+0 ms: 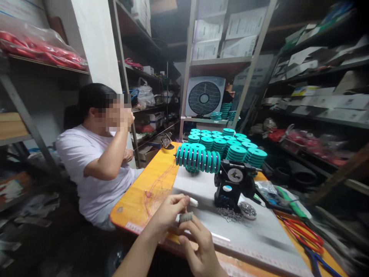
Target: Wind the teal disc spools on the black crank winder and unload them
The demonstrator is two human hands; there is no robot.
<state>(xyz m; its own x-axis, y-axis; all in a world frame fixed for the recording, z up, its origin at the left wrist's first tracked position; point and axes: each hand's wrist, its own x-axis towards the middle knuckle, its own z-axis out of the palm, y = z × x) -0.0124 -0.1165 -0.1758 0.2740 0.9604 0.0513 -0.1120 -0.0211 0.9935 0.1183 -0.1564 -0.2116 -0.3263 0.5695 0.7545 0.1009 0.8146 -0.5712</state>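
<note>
In front of the black machine, toward us: left hand, thumb and fingers narrowed together, a smooth white piece at their tips; whether pinched or worn on a finger, we cannot tell. Right hand, nearer us, half curled, thumb apart from the forefinger; a grey, ribbed band sits at its fingers.

Just before the machine's base: one round dish, filled with small shiny metal pieces; beside it, a loose heap of similar pieces. Right of the machine: one clear plastic bag, crinkled, dark contents unidentified.

Left of the machine, in line with it: a row of teal discs, ring-edged, dark glossy bands between. Behind the machine: upright stacks of flat, matt teal discs with central holes. Beneath the machine: a flat pale board upon a yellow table. High behind the machine, we list shelved white cartons, contents hidden.
</note>
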